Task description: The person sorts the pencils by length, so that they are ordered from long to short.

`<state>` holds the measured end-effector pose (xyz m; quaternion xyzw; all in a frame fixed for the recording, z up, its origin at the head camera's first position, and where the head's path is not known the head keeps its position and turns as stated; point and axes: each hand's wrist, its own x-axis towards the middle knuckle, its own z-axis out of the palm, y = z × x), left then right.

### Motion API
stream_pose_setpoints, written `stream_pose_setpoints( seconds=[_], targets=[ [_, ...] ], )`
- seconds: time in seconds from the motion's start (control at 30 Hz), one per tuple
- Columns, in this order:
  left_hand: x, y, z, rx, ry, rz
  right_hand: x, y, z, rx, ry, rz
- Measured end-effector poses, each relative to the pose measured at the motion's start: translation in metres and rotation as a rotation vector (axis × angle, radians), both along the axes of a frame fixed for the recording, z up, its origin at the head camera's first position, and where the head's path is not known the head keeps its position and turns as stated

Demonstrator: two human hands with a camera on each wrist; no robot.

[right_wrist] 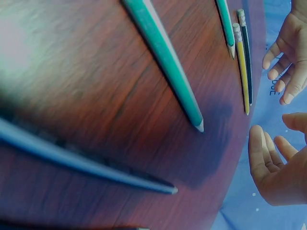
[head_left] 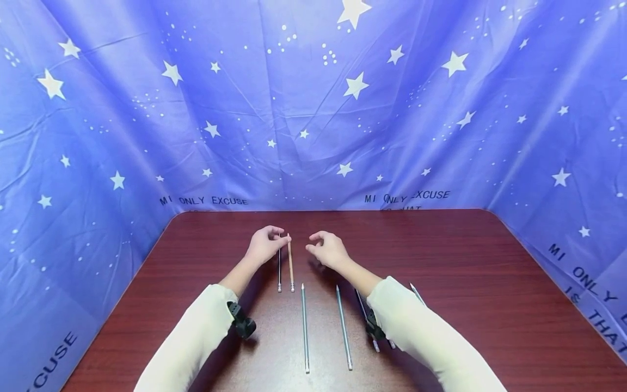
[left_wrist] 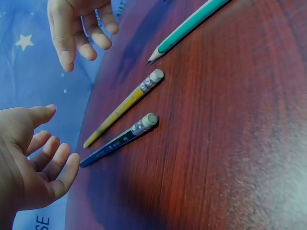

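Note:
My left hand [head_left: 263, 246] hovers at the far ends of two pencils lying side by side, its fingers loosely bent with nothing between them. One is a yellow pencil [head_left: 291, 267], the other a black pencil [head_left: 280, 269]; both have their eraser ends toward me. In the left wrist view the fingers of this hand [left_wrist: 43, 163] stand apart from both pencils. My right hand [head_left: 329, 250] is held over the table to the right of the yellow pencil, fingers relaxed and holding nothing. In the right wrist view this hand [right_wrist: 280, 165] faces the left one.
Two green pencils [head_left: 305, 332] [head_left: 344, 329] lie nearer me, tips pointing away. Beside and partly under my right sleeve lie a dark pencil [head_left: 360, 302] and another pencil [head_left: 416, 292]. A blue star-printed curtain [head_left: 313, 109] surrounds the brown wooden table [head_left: 441, 245].

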<state>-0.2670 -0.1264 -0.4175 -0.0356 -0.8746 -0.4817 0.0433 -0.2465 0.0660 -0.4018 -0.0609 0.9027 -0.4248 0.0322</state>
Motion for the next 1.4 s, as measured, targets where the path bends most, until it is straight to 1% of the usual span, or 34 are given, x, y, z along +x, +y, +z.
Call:
stream_pose_setpoints(
  seconds=[0.17, 0.37, 0.43, 0.6, 0.7, 0.83, 1.0, 1.2, 1.4],
  targets=[
    [0.009, 0.000, 0.004, -0.020, 0.034, -0.043, 0.010, 0.008, 0.004, -0.012, -0.005, 0.036],
    [0.017, 0.003, 0.009, -0.072, 0.007, -0.039, 0.020, 0.017, 0.007, -0.001, 0.014, 0.060],
    [0.020, 0.004, 0.011, -0.083, 0.015, -0.046, 0.023, 0.021, 0.008, 0.011, 0.016, 0.059],
    [0.029, 0.005, 0.015, -0.075, 0.022, -0.062, 0.030, 0.029, 0.009, 0.032, 0.021, 0.063],
    [0.033, 0.006, 0.015, -0.066, 0.006, -0.068, 0.035, 0.034, 0.010, 0.024, 0.006, 0.078],
    [0.038, 0.009, 0.016, -0.067, -0.003, -0.091, 0.042, 0.041, 0.012, 0.020, -0.014, 0.096],
    [0.047, 0.013, 0.018, -0.078, -0.007, -0.121, 0.051, 0.049, 0.013, 0.020, -0.012, 0.114],
    [0.058, 0.016, 0.020, -0.103, -0.037, -0.140, 0.064, 0.059, 0.009, 0.051, -0.024, 0.158],
    [0.068, 0.016, 0.019, -0.123, -0.061, -0.162, 0.076, 0.064, 0.007, 0.042, -0.034, 0.200]
  ],
)
